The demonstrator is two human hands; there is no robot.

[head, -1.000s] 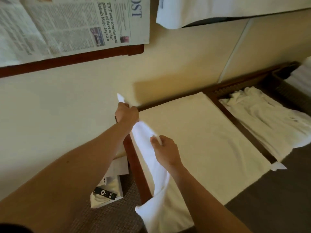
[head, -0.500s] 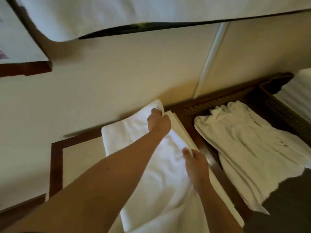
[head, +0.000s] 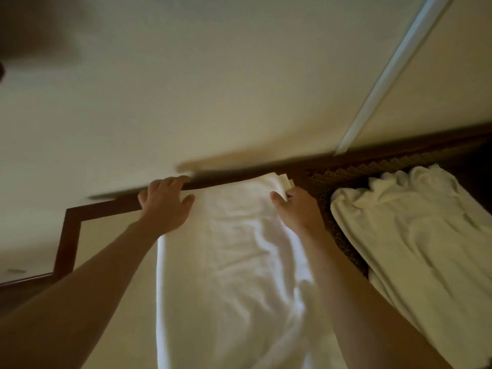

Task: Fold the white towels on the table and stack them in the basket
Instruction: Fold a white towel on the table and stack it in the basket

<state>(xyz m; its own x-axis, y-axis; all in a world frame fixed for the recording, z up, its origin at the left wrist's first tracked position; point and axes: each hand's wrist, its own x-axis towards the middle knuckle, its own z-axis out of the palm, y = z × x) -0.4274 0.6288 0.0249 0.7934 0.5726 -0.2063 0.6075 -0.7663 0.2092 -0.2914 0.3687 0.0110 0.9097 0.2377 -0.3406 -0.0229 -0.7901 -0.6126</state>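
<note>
Your left hand [head: 165, 202] lies flat with the fingers spread, palm down on the far left corner of the towel [head: 234, 275], fingertips reaching the dark wooden rim of the table [head: 70, 235] by the wall [head: 213, 89]. Your right hand [head: 298, 209] sits at three o'clock from the left one, on the towel's far right corner; the thumb lies on top of the cloth and the fingers curl over the edge, pinching it. The towel runs as a long, wrinkled white strip from twelve o'clock, at the table's far rim, down to six o'clock between your forearms, and leaves the frame at the bottom. A second pale layer shows under it at the far right corner. At three o'clock from the towel, across a dark woven strip [head: 346, 235], lies a second towel [head: 426, 249], crumpled and unfolded, apart from the first. A white trim [head: 394, 70] runs diagonally up the wall at one o'clock.
</note>
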